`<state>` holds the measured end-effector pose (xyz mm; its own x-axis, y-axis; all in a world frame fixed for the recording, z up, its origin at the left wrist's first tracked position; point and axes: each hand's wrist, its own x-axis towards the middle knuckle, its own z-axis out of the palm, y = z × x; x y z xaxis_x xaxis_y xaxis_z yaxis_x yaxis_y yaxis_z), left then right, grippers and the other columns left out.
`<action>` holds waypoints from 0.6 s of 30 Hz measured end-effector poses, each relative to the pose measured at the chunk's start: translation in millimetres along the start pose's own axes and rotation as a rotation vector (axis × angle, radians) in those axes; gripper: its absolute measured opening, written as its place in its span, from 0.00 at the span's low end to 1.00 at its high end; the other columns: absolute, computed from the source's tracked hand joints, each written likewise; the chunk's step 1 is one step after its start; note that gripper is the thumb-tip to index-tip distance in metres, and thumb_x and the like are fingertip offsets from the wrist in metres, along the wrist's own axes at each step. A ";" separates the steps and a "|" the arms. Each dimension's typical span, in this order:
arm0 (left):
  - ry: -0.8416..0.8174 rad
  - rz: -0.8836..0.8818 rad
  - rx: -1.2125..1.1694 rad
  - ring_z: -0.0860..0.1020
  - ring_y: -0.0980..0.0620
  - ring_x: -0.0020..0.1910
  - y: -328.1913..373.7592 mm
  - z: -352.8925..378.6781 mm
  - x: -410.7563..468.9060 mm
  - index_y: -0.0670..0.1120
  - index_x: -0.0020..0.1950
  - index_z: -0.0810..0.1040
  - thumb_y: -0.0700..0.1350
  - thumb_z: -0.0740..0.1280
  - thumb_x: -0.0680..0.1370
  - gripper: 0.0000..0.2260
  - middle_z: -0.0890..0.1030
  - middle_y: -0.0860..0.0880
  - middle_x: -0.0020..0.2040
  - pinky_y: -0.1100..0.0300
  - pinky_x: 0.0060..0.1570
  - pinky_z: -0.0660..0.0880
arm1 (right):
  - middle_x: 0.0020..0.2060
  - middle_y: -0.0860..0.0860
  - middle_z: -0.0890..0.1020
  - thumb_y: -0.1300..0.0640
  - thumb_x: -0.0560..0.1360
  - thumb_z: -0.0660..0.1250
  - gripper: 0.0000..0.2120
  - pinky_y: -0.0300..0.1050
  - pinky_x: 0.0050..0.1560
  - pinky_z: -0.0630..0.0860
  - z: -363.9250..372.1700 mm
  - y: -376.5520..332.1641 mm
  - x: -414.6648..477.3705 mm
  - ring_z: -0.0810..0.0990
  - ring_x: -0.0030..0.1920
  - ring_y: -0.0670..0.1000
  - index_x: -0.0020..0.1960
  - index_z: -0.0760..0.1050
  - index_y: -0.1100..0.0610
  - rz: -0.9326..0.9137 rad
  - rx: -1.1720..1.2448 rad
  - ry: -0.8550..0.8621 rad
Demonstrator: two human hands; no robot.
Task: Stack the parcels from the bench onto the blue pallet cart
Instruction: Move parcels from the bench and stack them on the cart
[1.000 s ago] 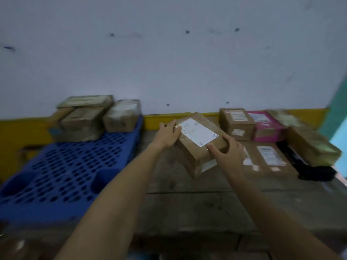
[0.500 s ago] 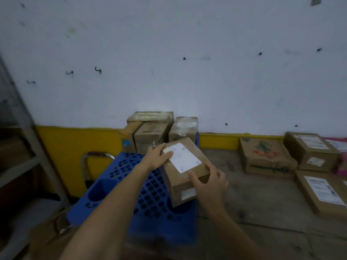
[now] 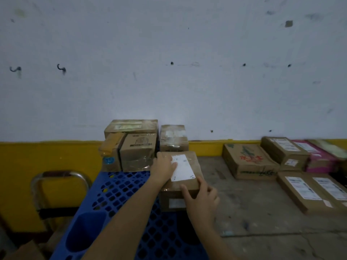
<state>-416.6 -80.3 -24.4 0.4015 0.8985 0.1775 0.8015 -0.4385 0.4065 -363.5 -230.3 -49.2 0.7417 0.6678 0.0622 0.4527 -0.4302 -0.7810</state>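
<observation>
A brown parcel (image 3: 189, 162) with a white label sits on the blue pallet cart (image 3: 120, 192), right behind it a smaller parcel (image 3: 173, 136). My left hand (image 3: 164, 167) lies on the parcel's top left, fingers over the label. My right hand (image 3: 201, 197) holds its near right corner, thumb on top. Three more parcels (image 3: 138, 151) are stacked at the cart's far end against the wall. On the bench (image 3: 244, 203) to the right lie a box with red print (image 3: 249, 161) and several labelled parcels (image 3: 309, 190).
A metal cart handle (image 3: 58, 175) stands at the left before a yellow wall band. A pink box (image 3: 317, 156) lies at the bench's far right. Cardboard (image 3: 24, 250) shows at the bottom left corner.
Both hands carried the labelled parcel left from above the bench and lowered it onto the blue cart in front of the small parcel. My view swung left.
</observation>
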 end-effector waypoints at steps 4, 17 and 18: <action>-0.075 0.067 0.103 0.66 0.44 0.64 -3.1 1.7 10.2 0.44 0.64 0.69 0.49 0.50 0.82 0.16 0.68 0.41 0.65 0.50 0.64 0.65 | 0.66 0.54 0.61 0.37 0.72 0.63 0.32 0.41 0.50 0.60 14.5 -13.1 10.8 0.59 0.64 0.55 0.71 0.58 0.47 0.005 0.020 0.029; -0.044 0.062 0.118 0.65 0.43 0.65 -15.0 7.6 39.7 0.45 0.58 0.70 0.48 0.50 0.81 0.14 0.70 0.42 0.63 0.51 0.64 0.63 | 0.68 0.53 0.60 0.38 0.72 0.63 0.31 0.42 0.50 0.61 33.1 -21.1 43.7 0.58 0.66 0.56 0.70 0.59 0.47 -0.011 0.094 0.007; -0.047 0.059 0.119 0.65 0.42 0.65 -15.3 7.4 40.4 0.45 0.57 0.70 0.48 0.50 0.81 0.14 0.70 0.41 0.63 0.51 0.63 0.63 | 0.68 0.53 0.60 0.39 0.72 0.64 0.31 0.42 0.50 0.61 33.3 -20.8 45.7 0.58 0.66 0.56 0.70 0.59 0.47 -0.011 0.104 0.002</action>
<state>-409.3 -37.4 -30.1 0.4676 0.8703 0.1549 0.8216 -0.4925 0.2870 -355.5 -170.7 -50.8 0.7378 0.6711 0.0725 0.4073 -0.3569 -0.8407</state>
